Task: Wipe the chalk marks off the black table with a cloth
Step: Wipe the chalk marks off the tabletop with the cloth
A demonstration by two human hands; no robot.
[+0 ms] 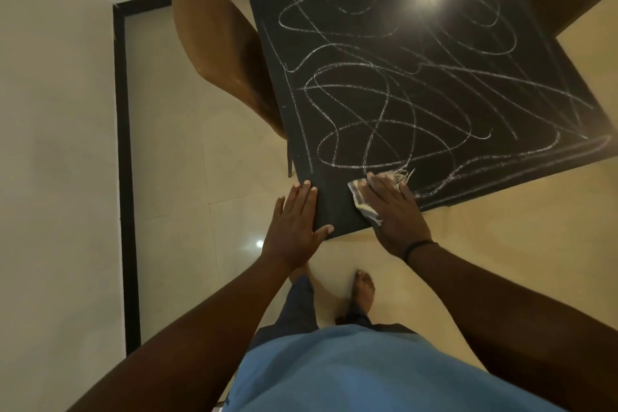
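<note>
Cloth (363,202) on table (434,77), chair (217,43) seemingly tucked left.

R hand (396,207) flat on cloth (363,202), table (334,204) corner

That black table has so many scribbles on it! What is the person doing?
A person is cleaning the black table. Their right hand presses a cloth flat on the near corner, where a small patch already looks clean. Their left hand rests flat on the table's edge, fingers straight. White chalk marks loop over almost all the rest of the top, so most of the wiping is not yet done. A brown chair stands beside the table.
</note>
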